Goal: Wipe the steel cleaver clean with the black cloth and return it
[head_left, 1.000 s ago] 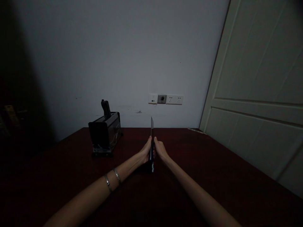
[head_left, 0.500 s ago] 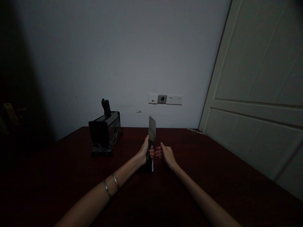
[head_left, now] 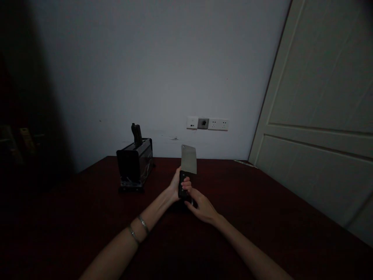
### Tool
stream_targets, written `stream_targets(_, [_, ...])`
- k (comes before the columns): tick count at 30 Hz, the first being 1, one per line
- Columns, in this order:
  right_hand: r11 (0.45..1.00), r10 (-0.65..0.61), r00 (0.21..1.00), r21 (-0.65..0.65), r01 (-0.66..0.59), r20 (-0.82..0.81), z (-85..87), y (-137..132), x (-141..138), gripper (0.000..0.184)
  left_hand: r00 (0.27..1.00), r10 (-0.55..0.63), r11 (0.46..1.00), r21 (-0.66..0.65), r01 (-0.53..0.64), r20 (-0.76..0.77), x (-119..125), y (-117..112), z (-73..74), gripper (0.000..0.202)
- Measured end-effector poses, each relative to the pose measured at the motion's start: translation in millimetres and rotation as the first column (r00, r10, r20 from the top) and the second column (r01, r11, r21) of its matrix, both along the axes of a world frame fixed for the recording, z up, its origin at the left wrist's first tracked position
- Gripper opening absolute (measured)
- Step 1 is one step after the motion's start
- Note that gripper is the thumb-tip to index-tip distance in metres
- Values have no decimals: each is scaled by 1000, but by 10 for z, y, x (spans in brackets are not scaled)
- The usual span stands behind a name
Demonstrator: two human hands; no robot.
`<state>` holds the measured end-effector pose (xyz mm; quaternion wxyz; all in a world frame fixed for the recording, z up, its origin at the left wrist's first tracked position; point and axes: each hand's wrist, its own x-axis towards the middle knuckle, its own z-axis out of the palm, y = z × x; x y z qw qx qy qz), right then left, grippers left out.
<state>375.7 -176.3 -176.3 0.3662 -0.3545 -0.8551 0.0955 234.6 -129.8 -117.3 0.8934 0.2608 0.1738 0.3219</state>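
My left hand (head_left: 175,184) is closed around the black, riveted handle of a cleaver (head_left: 189,158). Its broad pale blade stands upright, with the flat side towards me and a small hole near the top left corner. My right hand (head_left: 204,208) is right beside the handle's lower end, its fingers and thumb curled around a small dark spot with a pale bit in it. What lies between those fingers is too dark to make out.
To the left on the dark red table (head_left: 247,225) stands a black and grey knife block (head_left: 129,167) with black handles (head_left: 136,133) sticking out on top. Behind are a white wall with sockets (head_left: 218,124) and, on the right, a pale panelled door (head_left: 317,144).
The cleaver has turned from nearly edge-on so that its flat side faces me. My right hand has come in from the right, against the bottom of the handle, and its fingers have curled.
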Motion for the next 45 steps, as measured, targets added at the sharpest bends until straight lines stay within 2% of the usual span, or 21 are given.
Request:
stream_targets(3, [997, 73, 995, 25, -75, 72, 34, -40, -37, 47, 997, -25, 999, -23, 27, 69, -44, 2, 0, 59])
stream_targets(6, [993, 106, 983, 32, -112, 148, 51, -62, -77, 45, 991, -45, 998, -28, 49, 128, -83, 15, -25, 57])
stream_targets(9, [997, 81, 977, 3, -83, 198, 41, -60, -98, 37, 984, -52, 997, -42, 60, 172, -116, 27, -47, 54])
stream_targets(12, [997, 71, 970, -12, -70, 231, 30, -52, -100, 38, 981, -41, 997, -55, 53, 191, -143, 28, -47, 52])
stream_targets(19, [998, -5, 957, 57, -12, 291, 44, 43, 12, 30, 979, -61, 997, -39, 70, 195, -178, 23, -28, 52])
stream_targets(22, [1000, -31, 984, 6, 31, 176, 47, 142, 130, 30, 982, -54, 998, -27, 60, 180, -172, 31, -29, 51])
stream_targets(25, [982, -91, 988, -179, 68, -121, 38, 261, 256, 30, 983, -51, 998, -29, 57, 174, -165, 40, -37, 51])
stream_targets(28, [914, -254, 851, -402, 56, -459, 40, 406, 377, 29, 982, -50, 997, -46, 59, 181, -165, 48, -52, 50])
stream_targets(31, [865, -395, 707, -496, 72, -586, 81, 572, 487, 33, 977, -60, 997, -45, 70, 205, -169, 58, -68, 49])
stream_targets(35, [843, -484, 543, -531, 81, -686, 215, 761, 583, 39, 979, -60, 995, -62, 74, 193, -171, 65, -85, 49])
stream_targets(38, [850, -489, 472, -523, 69, -733, 363, 887, 608, 40, 980, -54, 995, -75, 70, 191, -169, 56, -102, 49])
stream_targets(42, [869, -487, 440, -466, 164, -754, 614, 1125, 588, 35, 976, -53, 994, -87, 73, 210, -160, 44, -132, 49])
stream_targets(45, [886, -463, 498, -366, 286, -733, 826, 1317, 514, 35, 975, -65, 992, -94, 87, 213, -149, 46, -149, 50])
